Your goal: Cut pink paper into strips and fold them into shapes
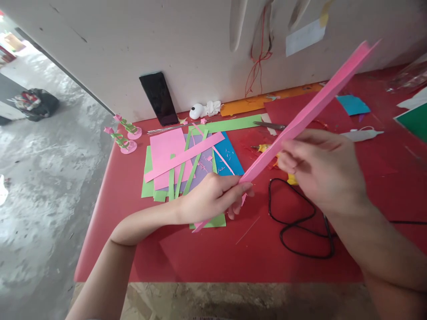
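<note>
Pink paper strip point(310, 109) pinched by left hand point(213, 198) and right hand point(322, 171), scissors point(270, 126) and black cord point(300, 222) perhaps beneath

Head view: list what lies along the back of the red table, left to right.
Pink paper flowers → black phone leaning on the wall → small white figure → orange paper strip → blue paper piece → green sheet.

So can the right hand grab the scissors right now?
Probably not right away. The right hand is busy pinching the long pink paper strip, which the left hand also holds. The scissors lie uncovered on the red table just beyond it.
</note>
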`<state>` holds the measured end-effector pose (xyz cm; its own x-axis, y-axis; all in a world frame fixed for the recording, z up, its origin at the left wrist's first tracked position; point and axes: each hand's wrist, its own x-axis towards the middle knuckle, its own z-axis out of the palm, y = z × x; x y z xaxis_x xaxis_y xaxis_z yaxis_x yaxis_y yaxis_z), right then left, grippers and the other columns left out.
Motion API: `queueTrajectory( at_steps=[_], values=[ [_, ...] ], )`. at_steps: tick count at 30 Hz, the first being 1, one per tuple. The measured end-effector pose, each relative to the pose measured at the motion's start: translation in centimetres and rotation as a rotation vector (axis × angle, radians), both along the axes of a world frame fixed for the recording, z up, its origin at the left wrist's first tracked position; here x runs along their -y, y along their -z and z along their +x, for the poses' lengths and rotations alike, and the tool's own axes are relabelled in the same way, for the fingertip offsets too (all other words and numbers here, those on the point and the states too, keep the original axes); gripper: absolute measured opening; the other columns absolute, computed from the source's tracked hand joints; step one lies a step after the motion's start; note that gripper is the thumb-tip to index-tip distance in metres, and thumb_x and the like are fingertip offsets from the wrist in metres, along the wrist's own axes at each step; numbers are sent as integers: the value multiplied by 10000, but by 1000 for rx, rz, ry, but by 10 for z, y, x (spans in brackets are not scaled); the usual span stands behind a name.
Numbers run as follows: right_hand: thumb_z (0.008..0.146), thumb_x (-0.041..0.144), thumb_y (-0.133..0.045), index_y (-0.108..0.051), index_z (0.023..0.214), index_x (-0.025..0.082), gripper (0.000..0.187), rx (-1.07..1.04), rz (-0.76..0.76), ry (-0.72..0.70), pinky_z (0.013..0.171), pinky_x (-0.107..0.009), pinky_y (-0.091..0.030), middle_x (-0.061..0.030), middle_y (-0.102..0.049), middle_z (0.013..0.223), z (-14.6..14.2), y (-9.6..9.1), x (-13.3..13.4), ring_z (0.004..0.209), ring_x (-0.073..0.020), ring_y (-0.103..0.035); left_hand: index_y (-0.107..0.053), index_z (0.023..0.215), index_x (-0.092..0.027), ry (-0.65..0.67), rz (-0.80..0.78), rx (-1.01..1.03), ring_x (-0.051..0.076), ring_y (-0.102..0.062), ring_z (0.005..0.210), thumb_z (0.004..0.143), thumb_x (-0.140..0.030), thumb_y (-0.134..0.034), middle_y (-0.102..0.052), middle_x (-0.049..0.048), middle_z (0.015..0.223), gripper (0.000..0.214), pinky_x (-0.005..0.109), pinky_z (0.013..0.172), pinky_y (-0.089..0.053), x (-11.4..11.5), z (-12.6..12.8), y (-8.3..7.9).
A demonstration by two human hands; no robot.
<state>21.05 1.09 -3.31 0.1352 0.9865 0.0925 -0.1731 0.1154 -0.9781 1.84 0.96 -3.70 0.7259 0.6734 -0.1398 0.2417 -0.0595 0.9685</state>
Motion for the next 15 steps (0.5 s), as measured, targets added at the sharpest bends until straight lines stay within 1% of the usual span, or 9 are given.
queueTrajectory(
  at_steps=[3, 5, 6, 8, 9, 11, 13, 15],
  values=[
    [736, 175, -767, -649, 517, 248, 259, -104, -53, 102, 437, -263, -253, 23, -401, 501, 11, -11, -8, 492, -87, -321, -552, 833, -121, 47, 1, -15, 42, -560, 419, 979, -292, -343, -537, -48, 529, 308, 140, 444, -457, 1, 0, 2],
    [714, 207, -794, -660, 537, 251, 226, -142, -79, 88, 431, -258, -243, 19, -398, 537, 13, -14, -10, 512, -87, -308, -554, 859, -118, 46, 35, -5, 35, -520, 387, 989, -288, -317, -504, -66, 506, 319, 146, 437, -437, 1, -1, 3],
    [698, 224, -803, -676, 557, 250, 191, -144, -96, 49, 423, -255, -235, 21, -401, 541, 11, -13, -10, 510, -85, -307, -555, 864, -119, 34, 56, 9, 33, -500, 375, 993, -296, -310, -490, -73, 497, 329, 150, 433, -429, 1, -2, 3],
    [676, 244, -798, -709, 610, 239, 110, -121, -138, -88, 408, -245, -228, 31, -420, 536, 4, -8, -5, 491, -76, -317, -555, 854, -126, -18, 99, 49, 32, -473, 362, 999, -340, -312, -480, -76, 482, 355, 153, 419, -416, 1, -3, 3],
    [674, 246, -786, -722, 636, 234, 75, -97, -156, -171, 402, -239, -235, 35, -443, 542, -1, -4, -1, 480, -70, -331, -554, 837, -131, -49, 118, 67, 34, -468, 360, 1000, -368, -313, -483, -74, 473, 375, 155, 414, -413, 0, -4, 2],
    [704, 233, -743, -740, 688, 236, 17, -80, -176, -320, 406, -229, -276, 38, -526, 618, -13, 6, 7, 473, -52, -368, -544, 784, -141, -102, 163, 95, 36, -462, 360, 998, -407, -321, -498, -64, 455, 408, 158, 412, -415, 0, -4, 1],
    [733, 213, -716, -751, 710, 243, 51, -111, -199, -384, 420, -219, -307, 37, -590, 694, -22, 13, 14, 483, -37, -394, -524, 732, -151, -123, 199, 107, 39, -467, 364, 996, -419, -327, -513, -54, 445, 425, 161, 414, -424, -1, -4, 0],
    [735, 224, -725, -762, 710, 244, 49, -158, -220, -381, 423, -213, -313, 32, -614, 703, -27, 17, 18, 499, -40, -418, -497, 687, -160, -127, 236, 102, 40, -470, 366, 995, -424, -328, -523, -45, 445, 439, 164, 413, -428, -1, -4, 0]
  ],
)
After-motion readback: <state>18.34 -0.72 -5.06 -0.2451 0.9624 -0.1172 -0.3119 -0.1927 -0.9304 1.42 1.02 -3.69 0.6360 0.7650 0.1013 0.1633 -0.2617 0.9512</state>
